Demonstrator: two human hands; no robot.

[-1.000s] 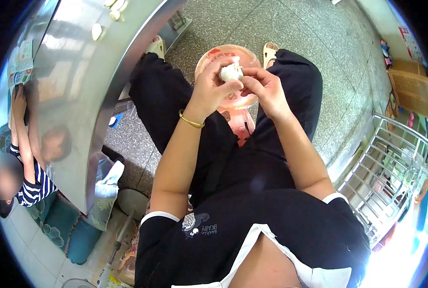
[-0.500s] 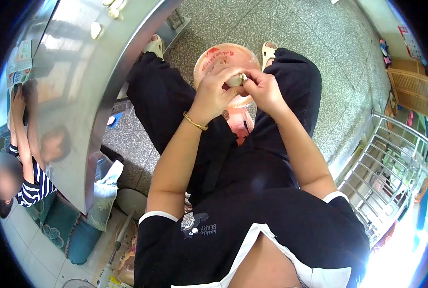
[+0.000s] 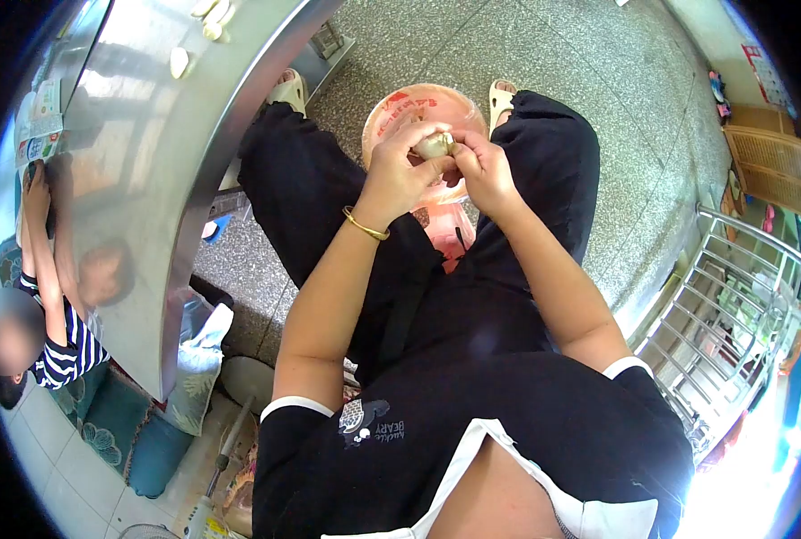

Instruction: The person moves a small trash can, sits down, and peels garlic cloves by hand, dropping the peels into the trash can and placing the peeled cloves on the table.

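Note:
Above the bin, my left hand (image 3: 399, 177) is closed around a whitish garlic clove (image 3: 431, 147), thumb below and fingers above it. My right hand (image 3: 488, 178) pinches at the clove's right end with thumb and forefinger; its other fingers are curled. Directly beneath both hands stands a pink bin (image 3: 391, 106) lined with a clear bag with red print, between my feet. Part of its opening is hidden by my hands. Several pale garlic cloves (image 3: 180, 62) lie on the steel table at the upper left.
The steel table (image 3: 140, 117) runs along my left, its edge near my knee. Another person in a striped shirt (image 3: 68, 355) sits there, arms on the table and holding a dark object. A metal rack (image 3: 715, 323) and a wicker cabinet (image 3: 769, 162) stand to the right.
Both hands have turned slightly and risen a little, so more of the garlic clove shows. My right fingers have shifted a little left at its end.

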